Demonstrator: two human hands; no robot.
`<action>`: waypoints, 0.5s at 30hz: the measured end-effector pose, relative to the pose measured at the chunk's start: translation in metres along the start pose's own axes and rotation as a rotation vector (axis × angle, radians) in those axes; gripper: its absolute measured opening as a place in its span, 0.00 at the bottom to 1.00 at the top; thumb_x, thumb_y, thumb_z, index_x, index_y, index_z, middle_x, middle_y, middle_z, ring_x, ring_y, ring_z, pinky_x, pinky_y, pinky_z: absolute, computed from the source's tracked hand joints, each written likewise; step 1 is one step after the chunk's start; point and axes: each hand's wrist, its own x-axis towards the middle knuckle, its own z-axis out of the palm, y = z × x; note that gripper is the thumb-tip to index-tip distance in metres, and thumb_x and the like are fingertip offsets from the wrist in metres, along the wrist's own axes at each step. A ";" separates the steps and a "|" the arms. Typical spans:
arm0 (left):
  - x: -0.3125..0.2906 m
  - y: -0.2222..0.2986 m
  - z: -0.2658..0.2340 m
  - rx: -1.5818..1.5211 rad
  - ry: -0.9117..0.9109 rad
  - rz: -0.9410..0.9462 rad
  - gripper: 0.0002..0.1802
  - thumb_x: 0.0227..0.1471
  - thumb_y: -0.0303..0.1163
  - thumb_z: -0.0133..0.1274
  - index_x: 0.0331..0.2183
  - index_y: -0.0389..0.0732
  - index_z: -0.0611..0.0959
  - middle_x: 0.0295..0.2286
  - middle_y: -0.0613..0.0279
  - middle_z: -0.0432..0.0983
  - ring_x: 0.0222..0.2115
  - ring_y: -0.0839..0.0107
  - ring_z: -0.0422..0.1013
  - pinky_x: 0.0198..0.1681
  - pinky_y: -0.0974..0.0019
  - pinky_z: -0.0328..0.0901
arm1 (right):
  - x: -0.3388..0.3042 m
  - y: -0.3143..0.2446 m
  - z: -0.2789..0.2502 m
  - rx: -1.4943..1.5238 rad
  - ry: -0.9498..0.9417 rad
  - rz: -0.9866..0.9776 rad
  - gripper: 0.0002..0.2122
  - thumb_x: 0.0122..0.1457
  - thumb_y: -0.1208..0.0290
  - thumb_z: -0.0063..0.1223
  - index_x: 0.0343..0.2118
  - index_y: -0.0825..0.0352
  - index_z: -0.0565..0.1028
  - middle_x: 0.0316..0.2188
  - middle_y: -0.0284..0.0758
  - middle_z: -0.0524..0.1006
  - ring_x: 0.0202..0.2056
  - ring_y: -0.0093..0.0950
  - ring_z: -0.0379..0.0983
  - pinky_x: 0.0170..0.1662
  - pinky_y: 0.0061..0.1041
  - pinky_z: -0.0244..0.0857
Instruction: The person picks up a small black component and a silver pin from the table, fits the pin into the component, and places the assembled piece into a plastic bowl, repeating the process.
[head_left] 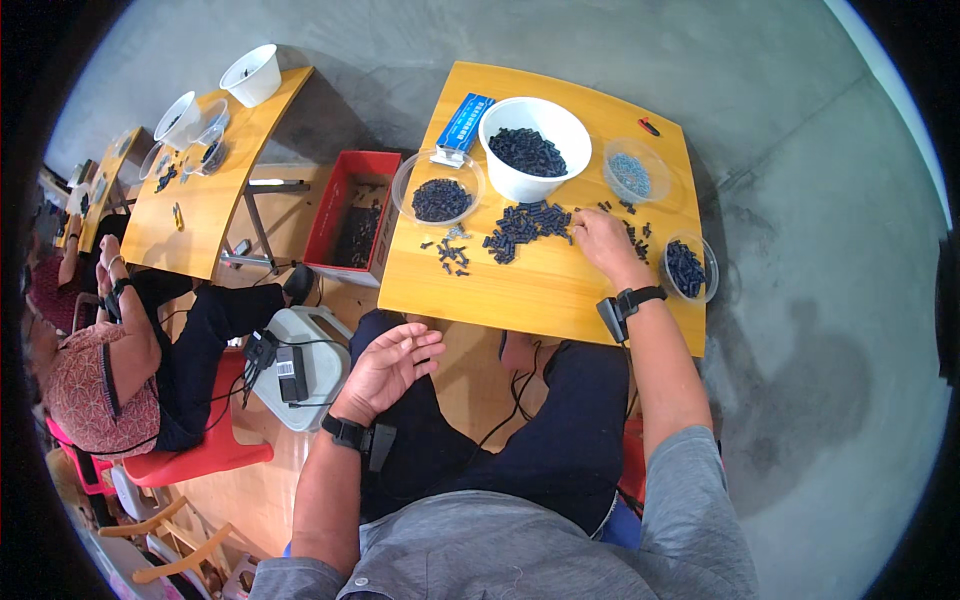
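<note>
My left hand is raised above my lap, off the table's near edge. Its palm faces up, its fingers are loosely bent and apart, and I see nothing in it. My right hand rests on the yellow wooden table, fingertips bent together at the right edge of a pile of black cylindrical pieces. What those fingertips hold, if anything, is hidden. Small dark pieces lie scattered just right of that hand, and more lie left of the pile.
Behind the pile stands a white bucket of black pieces. Clear tubs hold black parts, small pale-blue parts and dark cylinders. A blue box lies far left; a red box stands on the floor. Another person sits at left.
</note>
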 end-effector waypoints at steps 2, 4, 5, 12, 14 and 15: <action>-0.001 0.000 -0.001 0.008 0.011 -0.005 0.16 0.52 0.29 0.51 0.45 0.38 0.73 0.45 0.53 0.71 0.46 0.61 0.68 0.49 0.59 0.63 | -0.002 -0.001 0.002 -0.033 0.010 0.038 0.10 0.53 0.71 0.49 0.35 0.71 0.74 0.34 0.48 0.75 0.38 0.45 0.71 0.43 0.38 0.64; -0.001 -0.001 -0.002 0.019 0.013 -0.001 0.16 0.52 0.29 0.51 0.44 0.38 0.73 0.44 0.53 0.71 0.46 0.61 0.68 0.49 0.59 0.63 | -0.007 0.002 0.007 -0.066 0.020 0.078 0.10 0.53 0.71 0.48 0.34 0.72 0.73 0.33 0.48 0.74 0.37 0.46 0.70 0.43 0.38 0.64; 0.000 -0.002 -0.001 0.028 0.014 0.001 0.16 0.53 0.30 0.51 0.44 0.38 0.73 0.44 0.53 0.71 0.46 0.61 0.68 0.49 0.59 0.63 | -0.011 0.005 0.010 -0.050 0.169 0.064 0.09 0.54 0.70 0.48 0.34 0.72 0.73 0.30 0.46 0.75 0.34 0.43 0.72 0.40 0.37 0.66; 0.000 -0.004 -0.002 0.076 0.012 0.012 0.16 0.51 0.33 0.53 0.43 0.40 0.74 0.44 0.54 0.71 0.46 0.60 0.68 0.50 0.56 0.62 | -0.055 -0.021 0.002 1.461 0.056 0.469 0.08 0.59 0.70 0.47 0.39 0.68 0.71 0.26 0.33 0.74 0.25 0.21 0.73 0.24 0.21 0.70; 0.001 -0.006 -0.002 0.086 0.025 -0.005 0.16 0.52 0.32 0.52 0.43 0.39 0.74 0.44 0.53 0.72 0.46 0.60 0.68 0.50 0.56 0.63 | -0.069 -0.032 0.001 1.599 0.050 0.410 0.08 0.59 0.72 0.47 0.39 0.68 0.71 0.26 0.33 0.74 0.25 0.21 0.73 0.24 0.21 0.71; 0.001 -0.007 -0.002 0.089 0.028 -0.006 0.16 0.52 0.32 0.52 0.43 0.39 0.74 0.44 0.53 0.72 0.46 0.60 0.68 0.50 0.56 0.63 | -0.076 -0.040 0.001 1.733 0.040 0.347 0.07 0.58 0.73 0.47 0.38 0.68 0.71 0.27 0.33 0.74 0.24 0.22 0.73 0.25 0.22 0.71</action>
